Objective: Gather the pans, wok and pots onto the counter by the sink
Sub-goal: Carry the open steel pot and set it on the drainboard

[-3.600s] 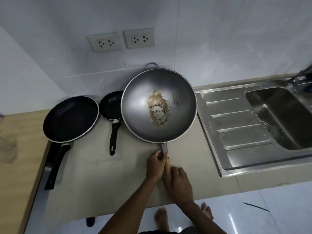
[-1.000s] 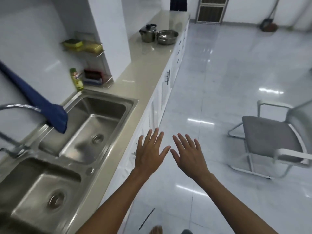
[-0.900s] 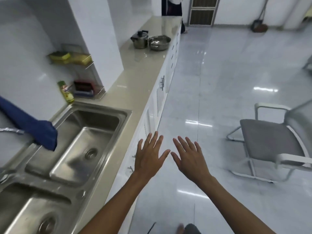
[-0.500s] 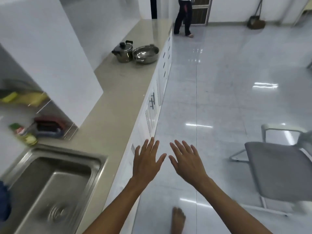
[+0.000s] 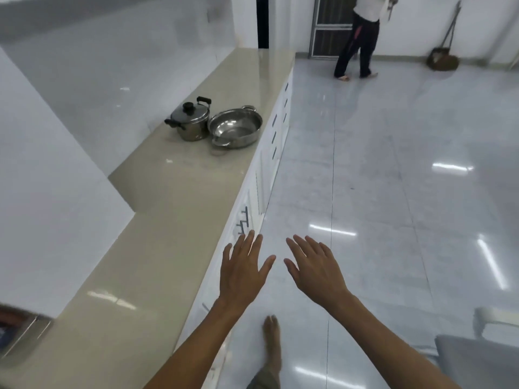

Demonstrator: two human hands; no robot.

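A lidded steel pot [image 5: 191, 120] with black handles stands far down the beige counter [image 5: 157, 228]. Right beside it sits a wide, shallow steel pot [image 5: 235, 128] without a lid, close to the counter's front edge. My left hand [image 5: 243, 269] and my right hand [image 5: 314, 267] hang in front of me over the floor, just off the counter's edge, palms down, fingers spread, both holding nothing. Both pots are well beyond my hands. The pans, the wok and the sink are out of view.
A white wall block [image 5: 47, 209] juts over the counter on the left. White cabinet fronts with handles [image 5: 244, 220] run below the counter. A grey chair [image 5: 483, 357] stands at lower right. Another person [image 5: 359, 37] stands far off by a door, a broom [image 5: 443, 57] near them.
The wok's handle has been let go and the view has turned from the wok and pans, past the sink, along the counter. The two pots are nearer; my hands stay empty.
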